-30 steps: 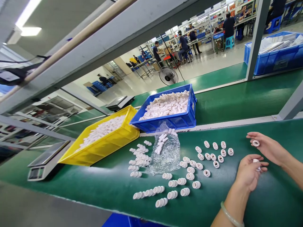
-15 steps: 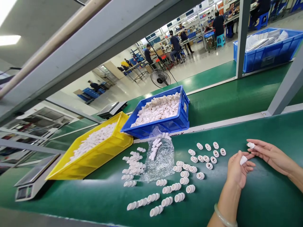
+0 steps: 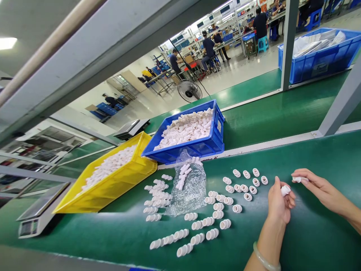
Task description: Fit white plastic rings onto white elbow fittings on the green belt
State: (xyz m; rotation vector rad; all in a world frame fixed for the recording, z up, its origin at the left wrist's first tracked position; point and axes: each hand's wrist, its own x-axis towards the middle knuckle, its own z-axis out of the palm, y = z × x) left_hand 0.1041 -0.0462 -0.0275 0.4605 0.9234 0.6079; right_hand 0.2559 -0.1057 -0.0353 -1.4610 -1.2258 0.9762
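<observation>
My left hand [image 3: 279, 201], with a pale bangle on its wrist, is closed round a white plastic pipe fitting [image 3: 285, 190] whose open end shows. To its right, my right hand [image 3: 323, 188] pinches a smaller white fitting [image 3: 297, 179] between thumb and fingers. The two pieces are apart, above the green table [image 3: 307, 154]. Several short white fittings [image 3: 247, 197] stand in loose rows left of my hands. Farther left, more fittings [image 3: 185, 250] lie in short lines, and a clear plastic bag [image 3: 187, 195] has several narrow white pieces on it.
A blue bin [image 3: 180, 146] and a yellow bin [image 3: 113, 184], both heaped with white parts, stand behind the bag. A scale [image 3: 42, 210] sits at the left. Grey metal posts [image 3: 289, 49] rise behind the table; another blue bin [image 3: 316, 67] holds papers. People work in the background.
My hands have drawn apart, the left moving slightly left with its fitting. The small piece in my right hand now lies more level. The view has shifted slightly.
</observation>
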